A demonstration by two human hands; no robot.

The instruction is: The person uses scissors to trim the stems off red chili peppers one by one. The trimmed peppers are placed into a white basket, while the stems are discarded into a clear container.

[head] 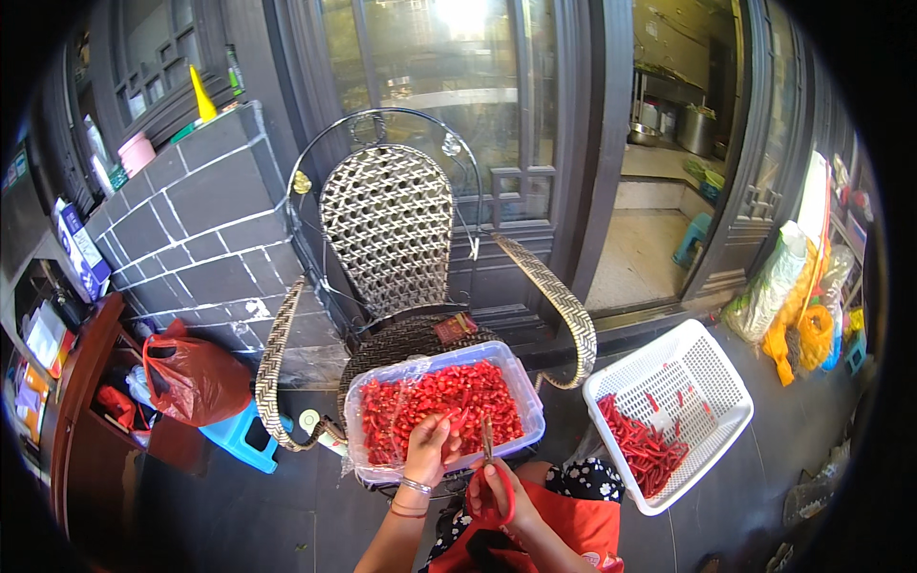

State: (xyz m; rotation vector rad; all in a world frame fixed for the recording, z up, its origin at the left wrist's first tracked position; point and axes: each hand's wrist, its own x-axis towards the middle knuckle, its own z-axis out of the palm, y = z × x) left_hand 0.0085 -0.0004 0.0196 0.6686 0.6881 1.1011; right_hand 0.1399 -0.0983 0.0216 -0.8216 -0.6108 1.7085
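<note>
A clear plastic tub full of cut red chili peppers rests on the seat of a woven wicker armchair. Over the tub's near edge, my left hand holds red chili peppers between thumb and fingers. My right hand, just right of it, grips red-handled scissors, their blades pointing up over the tub. Whether the blades are parted is hard to tell. To the right, a white perforated plastic basket holds whole red chili peppers in its near left part.
A blue plastic stool and a red plastic bag stand left of the chair, beside a wooden cabinet. A grey brick wall rises behind. At right, an open doorway shows a kitchen; filled bags lean by the door panels.
</note>
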